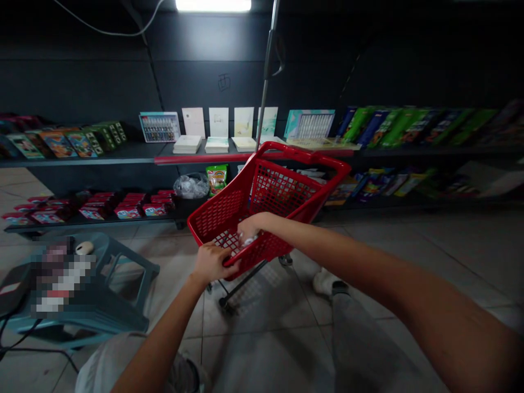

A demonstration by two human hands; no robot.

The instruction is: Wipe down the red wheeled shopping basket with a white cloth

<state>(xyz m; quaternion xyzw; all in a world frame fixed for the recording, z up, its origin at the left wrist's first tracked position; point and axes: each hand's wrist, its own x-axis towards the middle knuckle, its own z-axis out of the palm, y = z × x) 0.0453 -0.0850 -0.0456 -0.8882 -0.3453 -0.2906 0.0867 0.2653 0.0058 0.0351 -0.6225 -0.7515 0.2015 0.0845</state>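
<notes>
In front of me stands a small red shopping cart [270, 253] with a perforated plastic basket, turned at an angle. My left hand [213, 262] is closed over the near rim at the cart's front corner. Reaching over the side, my right hand [250, 225] is down inside the basket, fingers curled. Under those fingers shows a small, crumpled white thing [250, 240], perhaps a wipe or cloth; its kind is not clear. The fingertips are partly hidden by the hand and the basket wall.
Behind the cart runs a dark shelf [135, 153] with notebooks [216, 144], pen sets [159, 127], boxes and green snack bags [403, 125]. Red packs [131, 206] fill the lower shelf. To the left is a blue-grey stool [126, 273] with cables. A metal pole [265, 93] rises behind the cart.
</notes>
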